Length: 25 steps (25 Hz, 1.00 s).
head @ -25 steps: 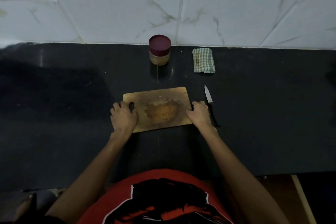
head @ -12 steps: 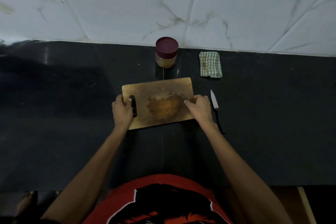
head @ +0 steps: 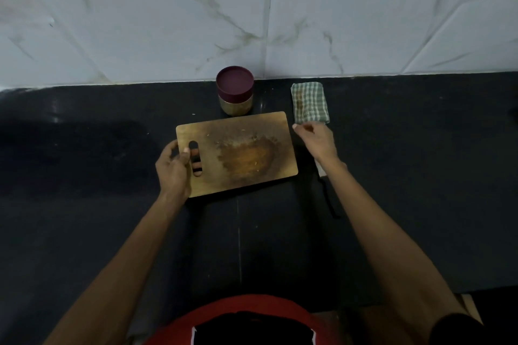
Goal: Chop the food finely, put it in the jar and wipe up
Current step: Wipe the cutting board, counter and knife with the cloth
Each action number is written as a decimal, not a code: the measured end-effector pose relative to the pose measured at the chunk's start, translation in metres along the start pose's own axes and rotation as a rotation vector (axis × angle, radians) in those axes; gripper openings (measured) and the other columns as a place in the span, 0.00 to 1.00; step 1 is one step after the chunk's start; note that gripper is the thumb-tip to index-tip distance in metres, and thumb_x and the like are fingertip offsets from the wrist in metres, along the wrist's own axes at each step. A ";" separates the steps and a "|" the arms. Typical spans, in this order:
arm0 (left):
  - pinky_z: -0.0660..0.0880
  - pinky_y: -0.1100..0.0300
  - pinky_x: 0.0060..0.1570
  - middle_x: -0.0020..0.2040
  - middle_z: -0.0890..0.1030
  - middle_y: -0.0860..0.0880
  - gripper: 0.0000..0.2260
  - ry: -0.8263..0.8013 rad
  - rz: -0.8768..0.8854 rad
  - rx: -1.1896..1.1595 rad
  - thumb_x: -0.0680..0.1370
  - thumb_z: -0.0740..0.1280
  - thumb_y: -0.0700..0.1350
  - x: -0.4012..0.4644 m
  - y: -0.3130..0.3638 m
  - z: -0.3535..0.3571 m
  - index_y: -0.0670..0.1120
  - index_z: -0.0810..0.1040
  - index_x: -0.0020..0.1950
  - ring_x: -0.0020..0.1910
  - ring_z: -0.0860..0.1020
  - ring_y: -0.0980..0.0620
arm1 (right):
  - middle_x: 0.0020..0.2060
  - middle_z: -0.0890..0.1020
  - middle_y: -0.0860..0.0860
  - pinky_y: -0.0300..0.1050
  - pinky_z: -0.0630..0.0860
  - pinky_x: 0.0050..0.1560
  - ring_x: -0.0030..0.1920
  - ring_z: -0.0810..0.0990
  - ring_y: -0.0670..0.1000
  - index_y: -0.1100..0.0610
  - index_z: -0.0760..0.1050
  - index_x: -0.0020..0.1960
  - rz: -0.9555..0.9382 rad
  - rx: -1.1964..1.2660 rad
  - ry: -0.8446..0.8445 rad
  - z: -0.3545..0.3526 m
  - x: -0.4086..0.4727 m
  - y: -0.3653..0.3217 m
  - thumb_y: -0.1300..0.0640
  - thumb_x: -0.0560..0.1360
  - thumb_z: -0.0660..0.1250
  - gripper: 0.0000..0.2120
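**A:** so where does it stand? The stained wooden chopping board with the slot handle looks cleared, just a brown smear and a few crumbs in the middle. The small glass jar with the maroon lid sits capped at the back, just behind the board's far edge

**B:** yeah, I'd guess only the wiping is left. The folded green-and-white checked cloth lies on the dark countertop off the board's far right corner, long axis running away from the person toward the wall

**A:** which hand goes for it?

**B:** the right hand by a mile. It hovers just short of the cloth's near end, fingers loosely spread, holding nothing, though I can't tell if the fingertips touch the cloth yet. The left hand is across the board, thumb on top and fingers curled through the handle slot, gripping it

**A:** and the knife?

**B:** the small dark-handled knife lies right of the board, mostly hidden under the right forearm
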<state>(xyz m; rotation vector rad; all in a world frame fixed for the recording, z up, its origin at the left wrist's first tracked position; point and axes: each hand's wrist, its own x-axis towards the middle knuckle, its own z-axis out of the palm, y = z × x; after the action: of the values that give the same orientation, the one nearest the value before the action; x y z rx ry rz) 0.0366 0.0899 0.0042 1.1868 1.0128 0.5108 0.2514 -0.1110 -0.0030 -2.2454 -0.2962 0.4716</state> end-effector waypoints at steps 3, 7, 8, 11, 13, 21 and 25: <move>0.78 0.58 0.31 0.45 0.82 0.48 0.10 -0.004 -0.029 0.045 0.81 0.59 0.40 0.008 0.002 0.007 0.48 0.73 0.61 0.33 0.80 0.53 | 0.61 0.75 0.60 0.52 0.73 0.60 0.62 0.74 0.59 0.63 0.75 0.63 0.047 -0.184 0.171 -0.012 0.052 0.012 0.50 0.79 0.66 0.19; 0.79 0.54 0.37 0.47 0.82 0.48 0.12 0.020 -0.051 0.107 0.81 0.59 0.41 0.019 -0.001 0.005 0.49 0.73 0.63 0.36 0.81 0.52 | 0.67 0.70 0.62 0.56 0.68 0.64 0.67 0.68 0.63 0.65 0.68 0.68 0.206 -0.354 0.198 -0.016 0.103 0.013 0.47 0.79 0.63 0.26; 0.79 0.56 0.35 0.47 0.81 0.49 0.11 0.024 -0.054 0.107 0.81 0.59 0.41 0.021 -0.001 0.006 0.49 0.73 0.62 0.35 0.81 0.54 | 0.67 0.70 0.62 0.56 0.68 0.65 0.67 0.68 0.62 0.64 0.66 0.69 0.235 -0.342 0.183 -0.014 0.112 0.013 0.45 0.78 0.64 0.28; 0.77 0.63 0.29 0.44 0.80 0.51 0.09 0.032 -0.046 0.110 0.82 0.58 0.41 0.021 0.001 0.011 0.49 0.73 0.58 0.31 0.79 0.57 | 0.68 0.70 0.62 0.57 0.70 0.66 0.68 0.69 0.62 0.63 0.65 0.70 0.297 -0.290 0.156 -0.007 0.125 0.010 0.46 0.76 0.69 0.31; 0.76 0.63 0.28 0.44 0.80 0.50 0.08 0.028 -0.048 0.121 0.82 0.57 0.41 0.021 0.003 0.011 0.48 0.73 0.57 0.32 0.77 0.55 | 0.65 0.73 0.61 0.58 0.73 0.64 0.66 0.73 0.61 0.63 0.67 0.69 0.335 -0.117 0.131 -0.006 0.127 0.007 0.54 0.73 0.73 0.29; 0.75 0.64 0.26 0.42 0.79 0.49 0.08 -0.068 -0.069 0.028 0.83 0.56 0.42 0.009 0.012 -0.006 0.44 0.75 0.53 0.27 0.76 0.58 | 0.55 0.82 0.59 0.51 0.81 0.47 0.51 0.83 0.56 0.64 0.76 0.63 0.335 0.772 -0.024 -0.020 0.062 -0.013 0.70 0.72 0.70 0.19; 0.77 0.60 0.28 0.44 0.80 0.48 0.09 -0.076 -0.074 -0.041 0.83 0.55 0.42 -0.003 0.010 -0.040 0.45 0.74 0.55 0.32 0.78 0.55 | 0.57 0.82 0.57 0.53 0.79 0.57 0.56 0.81 0.56 0.61 0.75 0.63 0.215 0.929 -0.114 -0.027 0.007 -0.040 0.69 0.74 0.69 0.18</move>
<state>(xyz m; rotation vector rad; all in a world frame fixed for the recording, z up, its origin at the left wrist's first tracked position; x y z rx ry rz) 0.0028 0.1113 0.0130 1.1200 0.9735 0.4235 0.2669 -0.1007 0.0425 -1.3443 0.1082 0.6791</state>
